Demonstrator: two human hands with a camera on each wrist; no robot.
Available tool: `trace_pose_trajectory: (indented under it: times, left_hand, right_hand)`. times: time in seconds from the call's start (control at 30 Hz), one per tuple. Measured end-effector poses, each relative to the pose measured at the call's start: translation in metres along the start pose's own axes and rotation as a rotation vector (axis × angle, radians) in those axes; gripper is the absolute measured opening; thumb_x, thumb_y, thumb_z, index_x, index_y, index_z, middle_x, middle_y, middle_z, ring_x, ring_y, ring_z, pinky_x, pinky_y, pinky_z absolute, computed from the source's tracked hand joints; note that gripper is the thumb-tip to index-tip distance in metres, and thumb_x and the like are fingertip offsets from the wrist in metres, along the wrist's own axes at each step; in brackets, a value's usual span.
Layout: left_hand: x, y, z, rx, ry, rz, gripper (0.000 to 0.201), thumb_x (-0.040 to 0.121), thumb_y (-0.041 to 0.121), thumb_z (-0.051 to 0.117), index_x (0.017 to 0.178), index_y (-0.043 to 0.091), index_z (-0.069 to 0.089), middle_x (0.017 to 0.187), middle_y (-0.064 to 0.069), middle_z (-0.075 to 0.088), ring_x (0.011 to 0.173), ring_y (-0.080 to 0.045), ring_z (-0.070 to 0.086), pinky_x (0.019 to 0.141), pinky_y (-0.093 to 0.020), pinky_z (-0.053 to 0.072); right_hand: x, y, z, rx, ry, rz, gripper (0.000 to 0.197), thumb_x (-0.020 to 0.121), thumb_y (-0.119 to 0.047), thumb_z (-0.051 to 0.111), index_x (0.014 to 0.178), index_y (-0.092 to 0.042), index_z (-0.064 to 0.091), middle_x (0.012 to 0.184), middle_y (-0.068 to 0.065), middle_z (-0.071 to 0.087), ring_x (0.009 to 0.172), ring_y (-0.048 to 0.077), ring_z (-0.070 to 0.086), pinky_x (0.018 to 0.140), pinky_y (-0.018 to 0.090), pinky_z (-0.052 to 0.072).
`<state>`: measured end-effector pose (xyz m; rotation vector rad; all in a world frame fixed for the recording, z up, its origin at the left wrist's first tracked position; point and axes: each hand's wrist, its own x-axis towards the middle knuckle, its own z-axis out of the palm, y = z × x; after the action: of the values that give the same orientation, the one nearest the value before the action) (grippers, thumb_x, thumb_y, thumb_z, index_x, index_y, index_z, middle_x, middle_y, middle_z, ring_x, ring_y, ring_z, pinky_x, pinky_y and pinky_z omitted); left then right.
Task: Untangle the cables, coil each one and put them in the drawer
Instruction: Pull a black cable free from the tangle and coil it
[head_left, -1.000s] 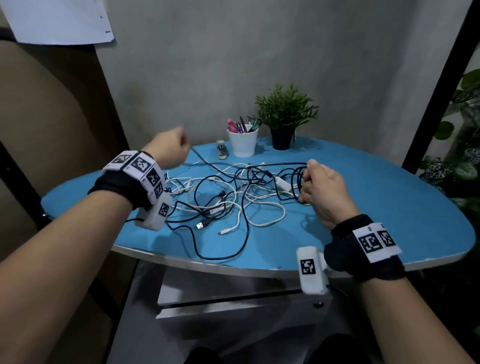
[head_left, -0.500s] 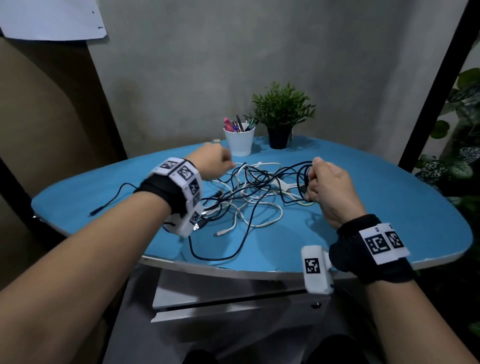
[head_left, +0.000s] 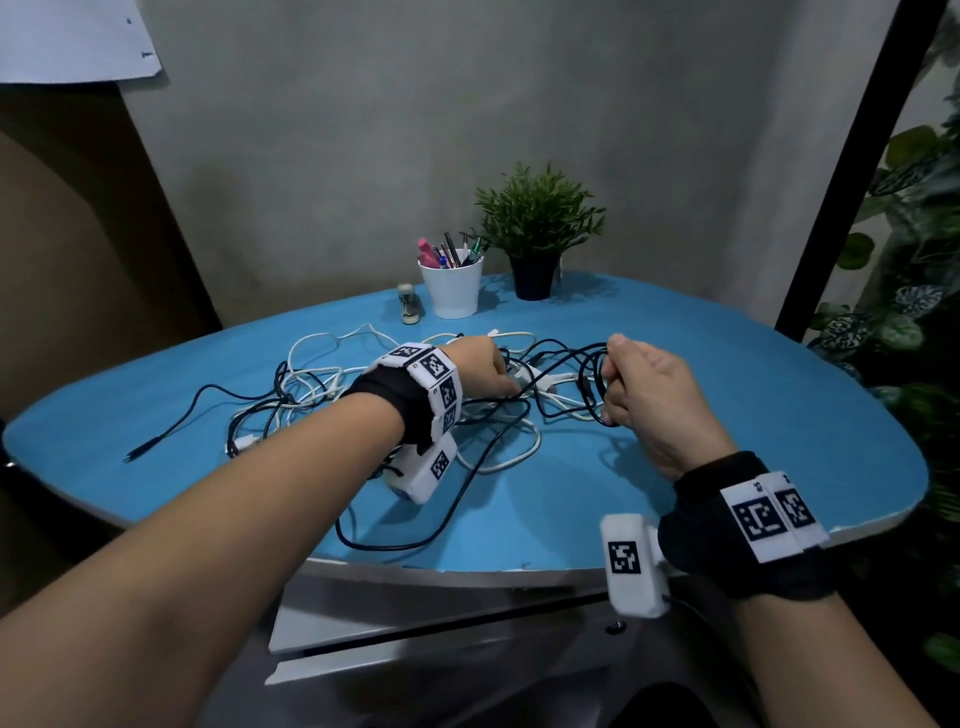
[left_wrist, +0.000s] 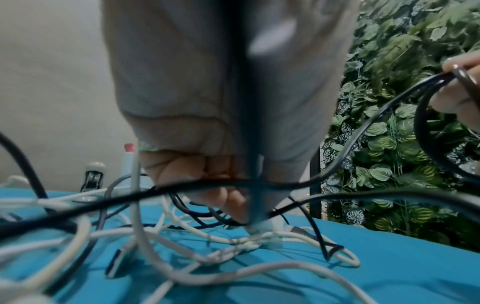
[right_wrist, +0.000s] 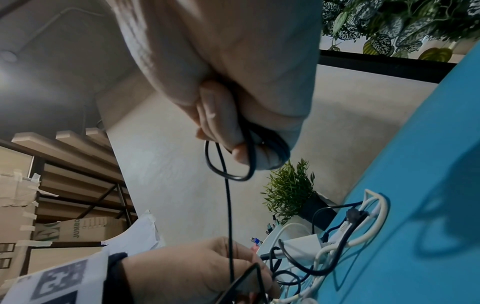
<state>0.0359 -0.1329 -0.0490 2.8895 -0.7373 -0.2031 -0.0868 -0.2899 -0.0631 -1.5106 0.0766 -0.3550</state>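
Since a second ago the left hand (head_left: 480, 364) has travelled from its raised spot at ten o'clock of the pile down into the middle of the tangle, while the right hand (head_left: 647, 400) has stayed at the pile's three o'clock edge. Largest in view is the oval blue tabletop (head_left: 753, 415), and beneath its six o'clock edge sits the white drawer (head_left: 415, 634), slightly open. Spread over the table centre lies the tangle of black and white cables (head_left: 395, 410), with one black cable end (head_left: 140, 453) trailing out toward nine o'clock and a black loop sagging toward six o'clock. In the right hand, fingers curled tight, several turns of thin black cable (right_wrist: 270, 148) are gripped as a small coil held above the table, a single strand running from it down to the pile. Fingertips of the left hand press down among the strands beside a white plug; whether they pinch one there cannot be told, as a blurred cable crosses the wrist view. At twelve o'clock stand a small green plant in a black pot (head_left: 535, 234), a white cup of pens (head_left: 452, 286) just beside it, and a little stapler (head_left: 409, 306) near the cup.
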Motion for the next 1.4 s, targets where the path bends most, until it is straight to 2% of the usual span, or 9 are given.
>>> trace_pose_trajectory:
  times: [0.17, 0.27, 0.37, 0.6, 0.67, 0.77, 0.9, 1.07, 1.4]
  left_hand:
    - [0.004, 0.003, -0.003, -0.032, -0.017, -0.043, 0.023, 0.093, 0.018, 0.044, 0.077, 0.008, 0.056, 0.077, -0.008, 0.056, 0.065, -0.019, 0.046, 0.056, -0.026, 0.037]
    - [0.009, 0.003, -0.017, -0.36, 0.139, -0.025, 0.02, 0.099, 0.015, 0.039, 0.103, 0.005, 0.056, 0.097, -0.008, 0.062, 0.073, -0.015, 0.054, 0.054, -0.017, 0.044]
    - [0.012, 0.002, -0.038, -0.716, 0.348, -0.017, 0.013, 0.099, 0.012, 0.038, 0.091, 0.011, 0.048, 0.1, -0.006, 0.066, 0.063, -0.008, 0.054, 0.04, -0.009, 0.038]
    - [0.008, 0.014, -0.092, -1.129, 0.684, 0.277, 0.018, 0.098, 0.006, 0.038, 0.083, 0.016, 0.041, 0.109, -0.001, 0.064, 0.069, -0.004, 0.055, 0.049, -0.006, 0.038]
    - [0.003, 0.015, -0.106, -1.13, 0.776, 0.42, 0.018, 0.097, 0.004, 0.039, 0.084, 0.016, 0.041, 0.116, -0.003, 0.061, 0.094, -0.001, 0.059, 0.073, -0.009, 0.048]
    - [0.002, 0.013, -0.118, -1.011, 0.778, 0.56, 0.023, 0.095, -0.001, 0.036, 0.083, 0.018, 0.038, 0.129, -0.011, 0.053, 0.129, -0.012, 0.044, 0.107, -0.021, 0.036]
    - [0.0, -0.002, -0.128, -0.885, 0.783, 0.563, 0.023, 0.093, 0.0, 0.037, 0.083, 0.022, 0.037, 0.14, -0.017, 0.043, 0.138, -0.019, 0.033, 0.102, -0.009, 0.03]
    - [-0.016, -0.035, -0.147, -0.669, 1.079, 0.565, 0.014, 0.093, 0.01, 0.039, 0.092, 0.025, 0.038, 0.135, -0.001, 0.043, 0.127, 0.005, 0.036, 0.107, -0.016, 0.03]
    - [-0.042, -0.081, -0.109, -0.426, 0.847, 0.141, 0.012, 0.091, 0.022, 0.055, 0.094, 0.011, 0.057, 0.122, -0.009, 0.06, 0.117, -0.018, 0.054, 0.103, -0.037, 0.041]
  right_hand:
    - [0.003, 0.004, -0.002, -0.016, -0.023, 0.001, 0.034, 0.1, -0.026, 0.039, 0.068, -0.014, 0.043, 0.038, -0.01, 0.026, 0.037, 0.009, 0.022, 0.052, 0.029, 0.029]
    - [0.003, 0.006, -0.003, -0.02, -0.02, 0.008, 0.035, 0.1, -0.026, 0.039, 0.068, -0.014, 0.043, 0.038, -0.011, 0.026, 0.037, 0.008, 0.022, 0.052, 0.029, 0.029]
    - [0.006, 0.007, -0.003, -0.02, -0.008, 0.016, 0.035, 0.1, -0.026, 0.038, 0.067, -0.015, 0.043, 0.038, -0.01, 0.025, 0.037, 0.008, 0.021, 0.052, 0.029, 0.028]
    - [0.008, -0.002, -0.002, -0.008, -0.001, 0.006, 0.035, 0.1, -0.026, 0.039, 0.067, -0.014, 0.043, 0.037, -0.01, 0.025, 0.036, 0.008, 0.021, 0.051, 0.028, 0.029]
    - [0.008, -0.003, -0.002, -0.001, 0.001, -0.001, 0.035, 0.1, -0.026, 0.039, 0.068, -0.014, 0.043, 0.037, -0.01, 0.025, 0.036, 0.008, 0.021, 0.051, 0.027, 0.029]
    - [0.009, -0.001, -0.001, -0.002, -0.003, -0.007, 0.035, 0.1, -0.027, 0.039, 0.068, -0.014, 0.044, 0.038, -0.009, 0.025, 0.036, 0.009, 0.021, 0.051, 0.028, 0.028]
    - [0.008, 0.001, 0.0, 0.007, -0.025, -0.007, 0.035, 0.1, -0.027, 0.039, 0.068, -0.015, 0.045, 0.038, -0.009, 0.025, 0.036, 0.009, 0.021, 0.051, 0.028, 0.027]
    - [0.006, -0.001, 0.004, 0.02, -0.038, -0.017, 0.035, 0.1, -0.027, 0.038, 0.068, -0.015, 0.044, 0.038, -0.009, 0.024, 0.037, 0.009, 0.02, 0.051, 0.028, 0.025]
    - [-0.003, -0.009, 0.023, 0.051, -0.074, -0.016, 0.036, 0.101, -0.025, 0.037, 0.067, -0.013, 0.043, 0.037, -0.01, 0.023, 0.035, 0.008, 0.019, 0.051, 0.027, 0.023]
